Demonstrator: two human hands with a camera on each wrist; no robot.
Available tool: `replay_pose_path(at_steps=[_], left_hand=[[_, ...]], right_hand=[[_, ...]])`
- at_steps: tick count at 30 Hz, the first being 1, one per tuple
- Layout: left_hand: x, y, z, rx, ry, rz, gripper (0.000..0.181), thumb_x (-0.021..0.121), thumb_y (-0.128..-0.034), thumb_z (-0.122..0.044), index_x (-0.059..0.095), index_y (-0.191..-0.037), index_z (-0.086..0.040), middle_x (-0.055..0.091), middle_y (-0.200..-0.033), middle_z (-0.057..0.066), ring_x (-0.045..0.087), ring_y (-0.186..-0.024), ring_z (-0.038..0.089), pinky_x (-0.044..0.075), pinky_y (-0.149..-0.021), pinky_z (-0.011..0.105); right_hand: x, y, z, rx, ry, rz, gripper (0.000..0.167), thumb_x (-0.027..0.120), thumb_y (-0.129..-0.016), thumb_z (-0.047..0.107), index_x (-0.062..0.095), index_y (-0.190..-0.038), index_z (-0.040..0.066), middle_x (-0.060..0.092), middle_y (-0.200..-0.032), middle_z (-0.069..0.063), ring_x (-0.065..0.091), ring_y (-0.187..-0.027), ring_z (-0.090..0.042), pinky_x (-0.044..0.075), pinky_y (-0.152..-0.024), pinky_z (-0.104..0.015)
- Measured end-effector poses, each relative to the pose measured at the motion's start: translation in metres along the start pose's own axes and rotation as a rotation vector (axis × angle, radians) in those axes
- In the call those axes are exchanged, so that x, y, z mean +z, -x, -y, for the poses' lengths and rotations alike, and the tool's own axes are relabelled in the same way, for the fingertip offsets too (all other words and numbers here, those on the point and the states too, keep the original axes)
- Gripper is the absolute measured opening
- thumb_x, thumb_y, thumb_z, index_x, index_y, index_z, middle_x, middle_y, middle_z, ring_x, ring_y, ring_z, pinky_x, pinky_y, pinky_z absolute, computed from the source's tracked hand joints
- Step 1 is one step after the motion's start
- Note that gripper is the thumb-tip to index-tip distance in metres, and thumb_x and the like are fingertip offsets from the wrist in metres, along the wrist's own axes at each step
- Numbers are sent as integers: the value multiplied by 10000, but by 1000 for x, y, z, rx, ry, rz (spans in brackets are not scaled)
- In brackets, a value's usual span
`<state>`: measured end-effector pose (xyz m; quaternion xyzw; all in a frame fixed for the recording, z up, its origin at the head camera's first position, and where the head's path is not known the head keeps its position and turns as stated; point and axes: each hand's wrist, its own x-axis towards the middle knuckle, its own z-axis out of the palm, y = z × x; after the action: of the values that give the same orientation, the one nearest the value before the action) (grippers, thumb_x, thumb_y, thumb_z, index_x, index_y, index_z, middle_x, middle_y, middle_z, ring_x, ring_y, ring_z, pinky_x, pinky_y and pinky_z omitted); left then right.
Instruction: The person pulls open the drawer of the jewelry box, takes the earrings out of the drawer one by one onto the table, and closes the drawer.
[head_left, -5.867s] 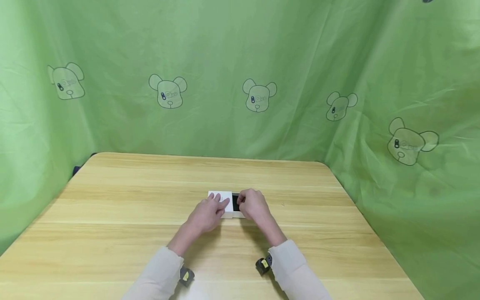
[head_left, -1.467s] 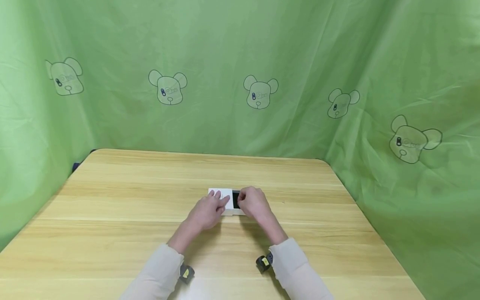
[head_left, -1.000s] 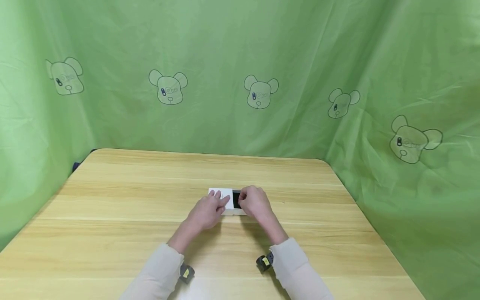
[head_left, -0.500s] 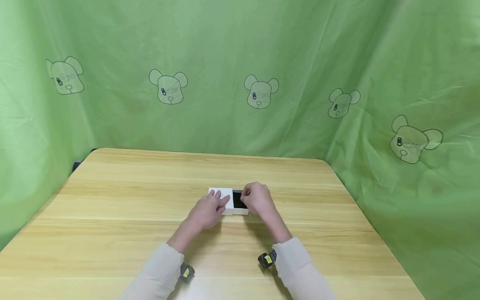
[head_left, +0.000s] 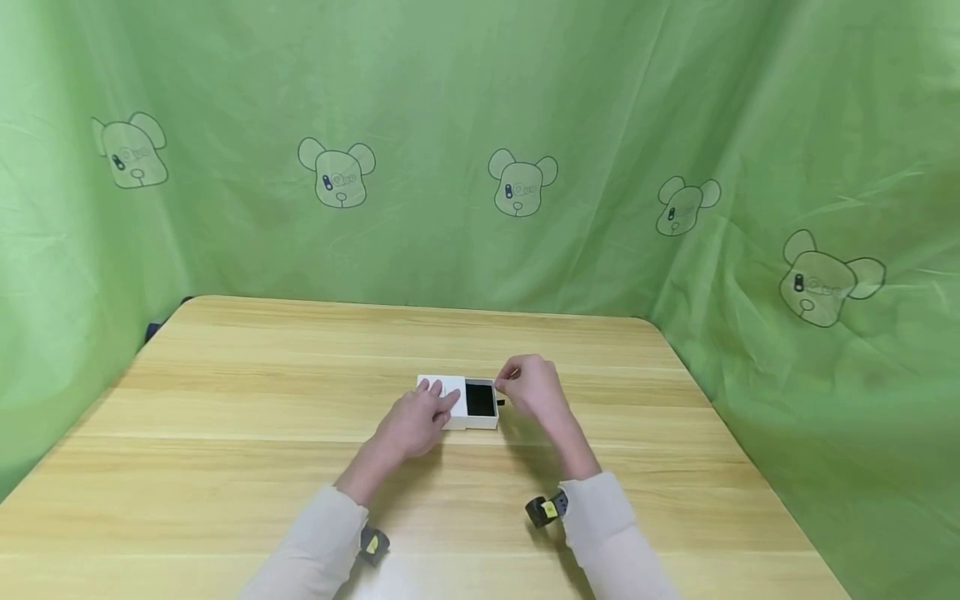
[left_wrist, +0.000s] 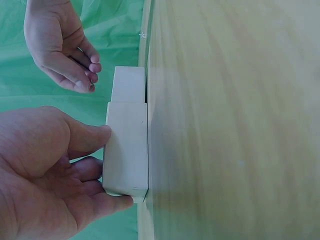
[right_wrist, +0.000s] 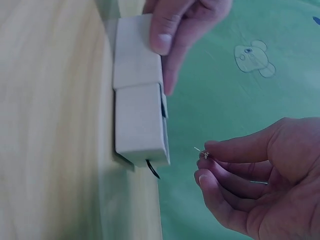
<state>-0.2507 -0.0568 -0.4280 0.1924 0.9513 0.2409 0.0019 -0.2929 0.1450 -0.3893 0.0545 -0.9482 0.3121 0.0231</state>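
A small white drawer-style jewelry box (head_left: 454,382) lies on the table, its tray (head_left: 482,422) slid partly out to the right. Black padding (head_left: 480,401) lines the tray, and a black pull tab (right_wrist: 153,169) sticks out of its end. My left hand (head_left: 412,423) holds the sleeve (left_wrist: 126,150), fingers spread over its top and thumb against its front side. Just right of the tray and above the table, my right hand (head_left: 534,389) pinches a tiny metal piece like a stud earring (right_wrist: 205,154), with a thin pin and a star-like head. In the head view this piece is too small to make out.
The wooden table (head_left: 262,392) stretches out on all sides of the box. Green curtains (head_left: 435,250) with bear-head drawings hang behind and beside it. Black wrist cameras (head_left: 543,510) sit under both sleeves.
My right hand has lifted out of the tray and moved to the right, uncovering the black padding and the tab. My left hand and the box have stayed put.
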Motion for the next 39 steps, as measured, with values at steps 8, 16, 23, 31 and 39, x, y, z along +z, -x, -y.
replay_pose_path(at_steps=[8, 16, 23, 31, 39], left_hand=[[-1, 1, -1, -11, 11, 7, 410, 539, -1047, -138, 560, -1454, -96, 445, -1524, 293, 362, -1458, 481, 326, -1201, 594], [0, 1, -2, -13, 22, 15, 413, 532, -1050, -133, 550, -1461, -94, 427, -1538, 290, 346, -1468, 476, 312, -1211, 589], [-1, 1, -1, -2, 16, 7, 412, 534, -1049, -129, 553, -1458, -88, 434, -1532, 294, 354, -1462, 482, 319, -1208, 587], [-1, 1, -1, -5, 8, 11, 416, 528, -1054, -137, 542, -1468, -98, 428, -1538, 290, 351, -1463, 481, 318, -1207, 586], [-1, 0, -1, 7, 3, 2, 410, 541, -1044, -119, 559, -1452, -82, 444, -1524, 296, 371, -1451, 487, 336, -1197, 588]], right_hand=[[-13, -3, -11, 27, -29, -6, 63, 753, -897, 125, 751, -898, 62, 739, -844, -93, 661, -723, -201, 542, -606, -279], [-27, -6, -28, 97, -63, -12, 115, 732, -924, 155, 736, -926, 40, 736, -835, -141, 666, -693, -197, 508, -568, -261], [-36, -7, -41, 149, -76, -5, 138, 711, -944, 158, 718, -942, 21, 740, -864, -183, 710, -759, -286, 486, -560, -244], [-38, -9, -57, 163, -51, -9, 141, 718, -922, 131, 730, -917, -10, 747, -750, -152, 744, -726, -309, 523, -588, -251], [-37, -10, -71, 231, -57, 53, 119, 694, -929, 98, 723, -902, -14, 743, -760, -140, 724, -676, -222, 592, -685, -326]])
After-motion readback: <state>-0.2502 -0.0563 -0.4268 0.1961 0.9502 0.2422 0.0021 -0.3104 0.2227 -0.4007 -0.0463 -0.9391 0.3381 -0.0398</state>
